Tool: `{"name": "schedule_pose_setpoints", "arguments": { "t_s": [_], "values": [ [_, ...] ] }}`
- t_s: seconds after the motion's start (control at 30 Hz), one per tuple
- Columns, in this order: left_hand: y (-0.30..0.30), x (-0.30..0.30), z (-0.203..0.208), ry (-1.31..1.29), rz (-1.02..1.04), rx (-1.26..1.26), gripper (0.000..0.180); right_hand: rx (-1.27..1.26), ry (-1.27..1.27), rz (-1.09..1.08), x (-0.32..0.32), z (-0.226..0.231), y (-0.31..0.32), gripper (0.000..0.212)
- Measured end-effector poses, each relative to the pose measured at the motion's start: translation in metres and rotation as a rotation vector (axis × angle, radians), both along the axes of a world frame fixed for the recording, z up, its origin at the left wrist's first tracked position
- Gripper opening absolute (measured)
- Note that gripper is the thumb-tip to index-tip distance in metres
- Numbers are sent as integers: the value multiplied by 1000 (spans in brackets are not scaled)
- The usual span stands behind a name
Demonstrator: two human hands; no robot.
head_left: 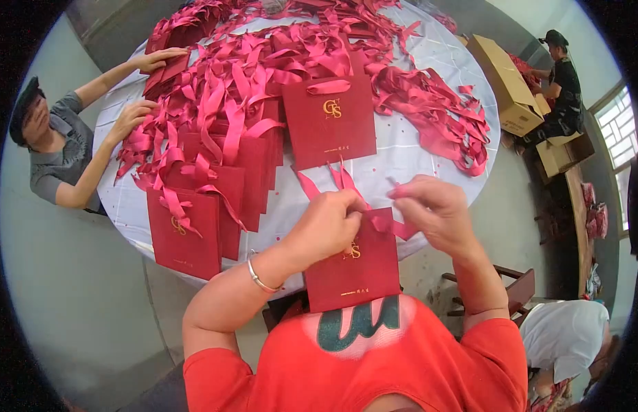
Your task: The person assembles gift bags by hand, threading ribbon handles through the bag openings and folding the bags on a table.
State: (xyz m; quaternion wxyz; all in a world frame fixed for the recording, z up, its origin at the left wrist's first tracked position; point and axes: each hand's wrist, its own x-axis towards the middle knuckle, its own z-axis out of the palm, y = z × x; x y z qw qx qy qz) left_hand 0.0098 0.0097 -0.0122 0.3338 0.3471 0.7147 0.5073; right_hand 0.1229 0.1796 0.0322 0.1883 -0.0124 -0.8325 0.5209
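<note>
A dark red paper gift bag (326, 285) with gold print leans upright against my front at the table edge. My left hand (327, 223) is closed at the bag's top, pinching a pink ribbon (382, 221) there. Slightly right of it, my right hand (437, 206) is closed in a pinch, with a bit of pink ribbon showing at the fingertips; a small pale blur beside them is too smeared to name. Pink ribbon tails rise behind my left fingers. Just beyond stands another red bag (329, 130) with a ribbon handle.
The round table's white cloth (401, 165) carries a row of red bags (185, 240) at left and a large heap of pink ribbons (436, 117). A co-worker's hands (137, 117) rest on bags at left. Cardboard boxes (508, 89), another person and a wooden chair (518, 292) are at right.
</note>
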Motion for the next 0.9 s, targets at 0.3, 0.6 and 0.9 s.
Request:
{"name": "schedule_pose_setpoints", "arguments": {
  "t_s": [0.3, 0.6, 0.9],
  "values": [
    [-3, -12, 5, -402, -49, 15, 24, 306, -17, 44, -6, -29, -5, 14],
    [-14, -29, 23, -289, -131, -93, 23, 142, -135, 71, -10, -36, 24, 11],
    [-14, -27, 29, -140, -112, -181, 19, -563, 152, 19, -10, -28, 48, 14]
  ]
}}
